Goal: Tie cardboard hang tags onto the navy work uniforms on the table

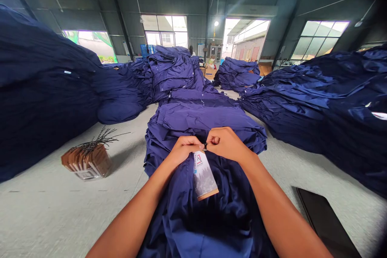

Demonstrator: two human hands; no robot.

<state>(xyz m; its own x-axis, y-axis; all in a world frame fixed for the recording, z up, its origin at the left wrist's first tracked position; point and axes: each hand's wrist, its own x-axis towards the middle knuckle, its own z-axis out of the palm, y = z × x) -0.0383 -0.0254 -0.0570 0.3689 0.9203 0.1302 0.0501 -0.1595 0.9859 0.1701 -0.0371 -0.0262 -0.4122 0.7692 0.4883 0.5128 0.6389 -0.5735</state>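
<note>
Small black object (205, 145), partly hidden

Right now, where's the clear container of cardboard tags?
In the head view, the clear container of cardboard tags stands on the pale work surface, left of the left hand, beside the big navy garment pile.

The left hand (184, 149) and right hand (226, 143) pinch a small black item (205, 145). A printed hang tag (204, 175) lies just below on a navy garment (178, 197).

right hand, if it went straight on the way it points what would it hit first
The right hand points across toward the left hand. First in line is probably the small black item at its fingertips, above the hang tag; the left hand lies just beyond, though depth is hard to judge.
</note>
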